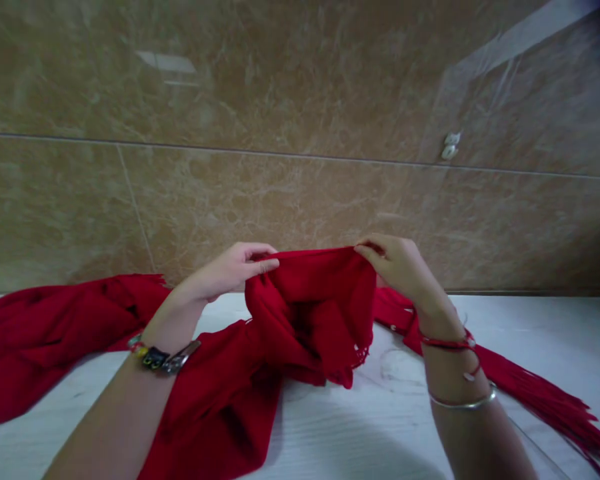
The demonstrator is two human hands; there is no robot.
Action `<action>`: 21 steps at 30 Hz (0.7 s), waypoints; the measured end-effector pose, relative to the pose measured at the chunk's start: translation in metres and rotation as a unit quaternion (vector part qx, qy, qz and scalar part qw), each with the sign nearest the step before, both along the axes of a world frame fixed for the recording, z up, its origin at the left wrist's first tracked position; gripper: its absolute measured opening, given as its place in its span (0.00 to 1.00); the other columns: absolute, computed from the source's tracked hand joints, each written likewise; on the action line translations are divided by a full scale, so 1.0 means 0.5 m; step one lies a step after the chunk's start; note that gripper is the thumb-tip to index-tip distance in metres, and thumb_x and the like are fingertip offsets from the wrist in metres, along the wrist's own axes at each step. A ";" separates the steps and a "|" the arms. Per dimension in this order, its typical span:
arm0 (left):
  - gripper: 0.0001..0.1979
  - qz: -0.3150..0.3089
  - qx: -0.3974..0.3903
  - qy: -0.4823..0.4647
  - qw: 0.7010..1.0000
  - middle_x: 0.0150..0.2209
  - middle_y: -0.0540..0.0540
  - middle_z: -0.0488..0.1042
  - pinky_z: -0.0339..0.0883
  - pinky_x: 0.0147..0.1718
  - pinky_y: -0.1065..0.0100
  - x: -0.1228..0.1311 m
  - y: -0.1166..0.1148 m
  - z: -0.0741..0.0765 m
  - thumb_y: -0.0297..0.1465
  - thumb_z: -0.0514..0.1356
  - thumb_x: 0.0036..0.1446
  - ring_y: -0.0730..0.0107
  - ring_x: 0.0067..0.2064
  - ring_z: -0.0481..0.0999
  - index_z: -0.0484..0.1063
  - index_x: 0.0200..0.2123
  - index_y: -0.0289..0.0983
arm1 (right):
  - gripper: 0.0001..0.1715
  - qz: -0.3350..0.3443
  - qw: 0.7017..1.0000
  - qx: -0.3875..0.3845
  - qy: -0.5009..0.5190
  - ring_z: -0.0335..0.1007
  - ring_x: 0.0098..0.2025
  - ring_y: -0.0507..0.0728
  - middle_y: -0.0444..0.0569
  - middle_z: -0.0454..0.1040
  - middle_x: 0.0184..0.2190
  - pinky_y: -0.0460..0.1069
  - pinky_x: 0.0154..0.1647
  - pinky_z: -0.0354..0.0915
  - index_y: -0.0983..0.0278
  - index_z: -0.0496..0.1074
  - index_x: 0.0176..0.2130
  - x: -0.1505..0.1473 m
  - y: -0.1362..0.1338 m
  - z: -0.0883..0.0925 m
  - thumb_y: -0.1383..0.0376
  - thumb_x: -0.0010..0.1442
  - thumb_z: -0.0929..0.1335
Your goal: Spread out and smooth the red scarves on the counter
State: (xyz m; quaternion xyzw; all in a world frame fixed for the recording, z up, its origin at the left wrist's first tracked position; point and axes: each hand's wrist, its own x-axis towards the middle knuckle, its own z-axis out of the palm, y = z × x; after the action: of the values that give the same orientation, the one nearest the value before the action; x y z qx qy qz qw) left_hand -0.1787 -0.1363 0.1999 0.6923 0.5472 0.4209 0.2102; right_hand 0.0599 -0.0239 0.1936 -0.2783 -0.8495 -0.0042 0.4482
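A red fringed scarf (pixel 325 280) is stretched between my two hands, its top edge pulled nearly straight above the table. My left hand (pixel 237 267) pinches the left end of that edge between thumb and fingers. At the other end, my right hand (pixel 393 257) has its fingertips closed on the cloth. Below the edge the fabric droops in loose folds, with a short fringe hanging near the right side. More red cloth trails down toward me at the lower left; whether it is all one piece I cannot tell.
On the white table (pixel 350 427), another stretch of red cloth (pixel 55 340) lies at the left. A long red fringe (pixel 540 393) spreads to the right, partly behind my right forearm. A brown marbled tile wall (pixel 290 193) rises behind the table, with a small white fixture (pixel 451 145) on it.
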 end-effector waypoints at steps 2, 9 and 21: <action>0.17 0.008 0.017 -0.064 0.998 0.31 0.49 0.73 0.64 0.31 0.71 0.010 -0.009 0.013 0.43 0.56 0.48 0.71 0.31 0.70 0.70 0.32 0.34 | 0.08 -0.021 1.000 -0.006 0.018 0.68 0.26 0.52 0.46 0.73 0.24 0.45 0.29 0.60 0.64 0.72 0.27 0.000 -0.009 0.010 0.69 0.53 0.63; 0.14 0.012 0.045 0.010 0.999 0.29 0.48 0.73 0.63 0.31 0.73 0.028 -0.020 -0.022 0.39 0.54 0.52 0.71 0.32 0.70 0.71 0.30 0.34 | 0.21 0.168 0.984 -0.064 -0.015 0.67 0.44 0.55 0.52 0.72 0.43 0.49 0.45 0.62 0.65 0.67 0.47 -0.084 -0.066 -0.041 0.64 0.51 0.68; 0.09 0.099 0.034 0.202 0.974 0.26 0.50 0.73 0.59 0.27 0.73 0.019 -0.025 -0.039 0.31 0.52 0.51 0.72 0.27 0.70 0.71 0.30 0.37 | 0.11 0.203 0.962 -0.176 0.059 0.68 0.31 0.52 0.48 0.73 0.28 0.47 0.34 0.63 0.66 0.70 0.32 -0.114 -0.058 -0.060 0.65 0.57 0.61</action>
State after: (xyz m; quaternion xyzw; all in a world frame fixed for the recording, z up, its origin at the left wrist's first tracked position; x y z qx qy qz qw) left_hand -0.1694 -0.1487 0.1805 0.7119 0.6297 0.3097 0.0287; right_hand 0.0031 -0.0530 0.1639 -0.1742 -0.8478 0.2524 0.4327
